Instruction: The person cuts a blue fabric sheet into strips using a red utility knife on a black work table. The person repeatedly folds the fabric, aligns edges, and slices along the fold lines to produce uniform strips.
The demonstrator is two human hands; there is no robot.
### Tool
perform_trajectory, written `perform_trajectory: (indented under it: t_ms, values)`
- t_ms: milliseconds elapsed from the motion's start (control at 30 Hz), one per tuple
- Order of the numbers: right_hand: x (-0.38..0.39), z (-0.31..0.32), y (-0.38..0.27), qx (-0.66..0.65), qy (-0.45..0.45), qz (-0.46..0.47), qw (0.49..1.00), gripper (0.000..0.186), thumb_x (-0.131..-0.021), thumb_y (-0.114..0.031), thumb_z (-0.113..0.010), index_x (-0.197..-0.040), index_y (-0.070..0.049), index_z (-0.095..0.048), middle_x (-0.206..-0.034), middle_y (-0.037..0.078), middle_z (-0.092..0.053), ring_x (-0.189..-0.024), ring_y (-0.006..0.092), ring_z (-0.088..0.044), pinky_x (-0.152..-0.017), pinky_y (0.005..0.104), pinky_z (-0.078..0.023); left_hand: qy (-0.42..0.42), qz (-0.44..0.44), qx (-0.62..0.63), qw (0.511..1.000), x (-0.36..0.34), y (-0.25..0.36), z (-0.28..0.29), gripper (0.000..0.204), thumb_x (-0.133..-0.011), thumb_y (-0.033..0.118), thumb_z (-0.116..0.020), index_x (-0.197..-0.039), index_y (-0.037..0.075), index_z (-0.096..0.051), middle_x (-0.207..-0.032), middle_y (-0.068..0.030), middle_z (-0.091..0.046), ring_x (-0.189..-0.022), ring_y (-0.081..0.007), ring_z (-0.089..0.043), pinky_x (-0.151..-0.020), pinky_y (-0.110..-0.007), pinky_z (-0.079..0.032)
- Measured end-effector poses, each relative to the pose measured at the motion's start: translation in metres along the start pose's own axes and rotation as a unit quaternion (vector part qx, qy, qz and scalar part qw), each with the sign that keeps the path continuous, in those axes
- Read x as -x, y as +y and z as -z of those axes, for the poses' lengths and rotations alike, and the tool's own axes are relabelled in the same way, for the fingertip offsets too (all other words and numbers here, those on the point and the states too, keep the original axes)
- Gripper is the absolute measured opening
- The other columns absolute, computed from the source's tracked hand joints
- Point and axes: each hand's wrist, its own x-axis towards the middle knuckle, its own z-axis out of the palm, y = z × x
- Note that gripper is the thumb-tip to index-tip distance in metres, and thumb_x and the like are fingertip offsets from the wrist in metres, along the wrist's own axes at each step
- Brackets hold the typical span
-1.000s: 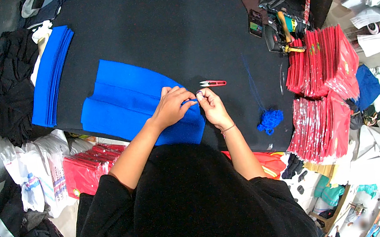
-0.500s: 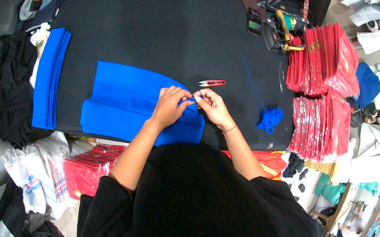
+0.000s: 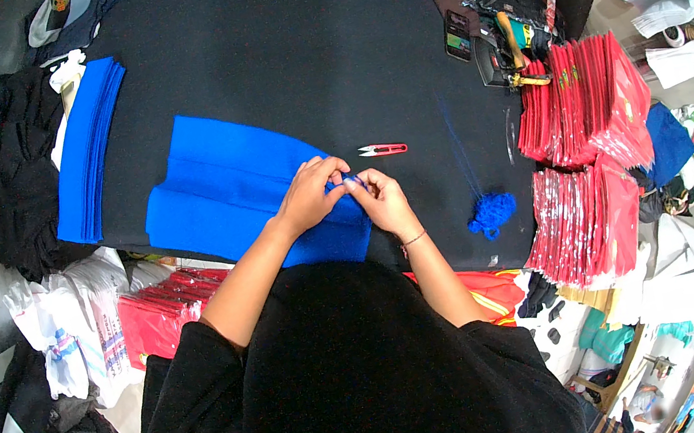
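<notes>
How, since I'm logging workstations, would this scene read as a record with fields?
Left hand: holds the right end of a creased blue fabric panel
Right hand: fingertips at the same end; exact grip unclear
Surface: matte black table
Tool: red-handled metal thread snips, unheld, beyond the right hand
Thread: tangled blue thread bundle, right of the hands
Left side: stacked flat blue fabric pieces
Right side: red plastic-wrapped packets in rows

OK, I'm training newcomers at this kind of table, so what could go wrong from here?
The red-handled thread snips lie just beyond the right hand, metal tips toward the blue cloth; a careless move might prick a finger or nick the fabric.

Loose strands trail from the blue thread tangle, so the right forearm could catch them if it swung outward.
</notes>
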Motion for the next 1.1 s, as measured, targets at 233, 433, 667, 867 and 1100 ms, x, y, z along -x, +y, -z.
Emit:
perform_trajectory:
  t_ms: [233,433,667,867,1100]
  values:
    - [-0.005,0.0,0.012,0.059,0.082,0.028,0.994,0.021,-0.099,-0.02,-0.075,-0.087,-0.006,-0.064,-0.068,-0.01,-0.046,-0.062,-0.0003,-0.037,-0.053,0.0224,-0.029,-0.036,0.064,-0.174,0.982,0.004,-0.041,0.067,0.044,-0.08,0.045,-0.085,-0.111,0.015,-0.077,-0.118,-0.0118,-0.071,-0.119,-0.0349,-0.063,-0.102,-0.048,-0.046]
    - [0.0,-0.012,0.006,0.103,0.122,0.065,0.985,0.022,-0.097,-0.019,-0.076,-0.085,-0.004,-0.065,-0.066,-0.007,-0.047,-0.061,0.004,-0.038,-0.053,0.0264,-0.033,-0.118,0.175,-0.246,0.946,0.01,-0.086,0.133,0.023,-0.08,0.034,-0.087,-0.092,0.018,-0.075,-0.106,-0.0049,-0.063,-0.113,-0.0284,-0.057,-0.095,-0.048,-0.042]
    - [0.016,0.02,0.062,0.117,0.215,0.023,0.969,0.022,-0.099,-0.016,-0.073,-0.083,-0.005,-0.062,-0.067,-0.007,-0.049,-0.061,0.0034,-0.039,-0.053,0.026,-0.033,-0.112,0.105,-0.273,0.95,0.017,-0.105,0.127,0.021,-0.08,0.033,-0.087,-0.089,0.019,-0.074,-0.1,-0.0023,-0.058,-0.107,-0.0251,-0.054,-0.09,-0.043,-0.036]
    - [0.018,-0.001,0.049,-0.02,0.196,-0.016,0.98,0.013,-0.1,-0.013,-0.073,-0.093,-0.004,-0.067,-0.075,-0.01,-0.056,-0.064,-0.0014,-0.045,-0.055,0.0197,-0.035,-0.17,0.131,-0.348,0.913,-0.003,-0.083,0.125,0.023,-0.081,0.029,-0.086,-0.094,0.016,-0.073,-0.11,-0.0079,-0.064,-0.116,-0.033,-0.058,-0.094,-0.05,-0.044]
    - [0.017,-0.015,0.047,-0.14,0.189,0.025,0.972,0.01,-0.099,-0.008,-0.073,-0.093,-0.005,-0.066,-0.08,-0.009,-0.061,-0.069,-0.0012,-0.049,-0.059,0.0185,-0.039,-0.186,-0.057,-0.156,0.968,-0.032,-0.048,0.043,0.023,-0.086,0.03,-0.082,-0.1,0.015,-0.071,-0.109,-0.0071,-0.064,-0.114,-0.03,-0.059,-0.093,-0.046,-0.042]
